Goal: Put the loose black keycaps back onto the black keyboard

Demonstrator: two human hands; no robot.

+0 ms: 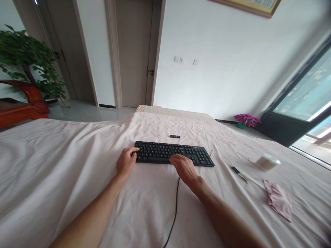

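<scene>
A black keyboard lies on a pale pink floral sheet, its cable trailing toward me. My left hand grips the keyboard's left end, fingers curled round the edge. My right hand rests on the front edge near the middle, fingers lying flat over the keys. Two or three loose black keycaps sit on the sheet just beyond the keyboard.
To the right lie a thin tool with a black handle, a white round container and a folded pink cloth. A potted purple flower stands by the window. A green plant and doors are at the back left.
</scene>
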